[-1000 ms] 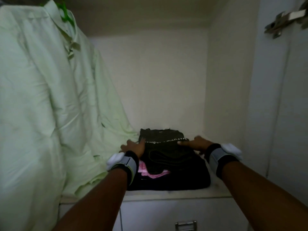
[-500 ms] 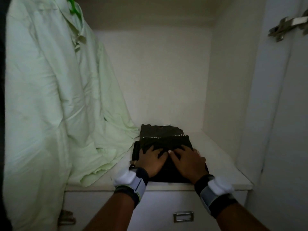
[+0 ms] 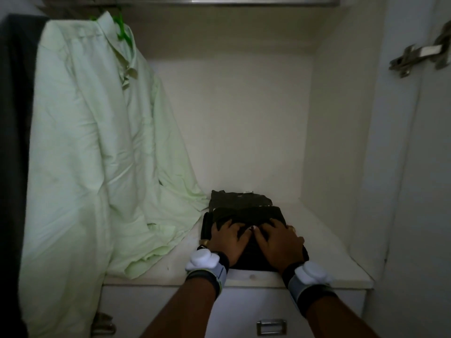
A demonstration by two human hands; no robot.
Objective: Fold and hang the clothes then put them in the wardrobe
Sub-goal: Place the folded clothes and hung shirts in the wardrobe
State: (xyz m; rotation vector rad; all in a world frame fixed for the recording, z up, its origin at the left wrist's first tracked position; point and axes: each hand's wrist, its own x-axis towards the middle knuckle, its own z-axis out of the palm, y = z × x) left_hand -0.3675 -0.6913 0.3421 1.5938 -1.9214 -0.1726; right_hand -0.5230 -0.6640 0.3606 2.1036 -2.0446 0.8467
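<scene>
**Both hands flat on the folded stack**

The stack (image 3: 244,208) of dark folded clothes sits on the wardrobe shelf (image 3: 324,242), close to its front edge. The left hand (image 3: 228,240) and right hand (image 3: 278,242) lie side by side on top of it, palms down, fingers spread and pressing on the cloth, index fingertips almost meeting. Neither hand curls round anything. Left of the stack a pale green shirt (image 3: 97,142) hangs from a green hanger (image 3: 122,29) – its hem is bunched on the shelf, just beside the stack. Below the shelf is a drawer with a metal handle (image 3: 271,326)
</scene>
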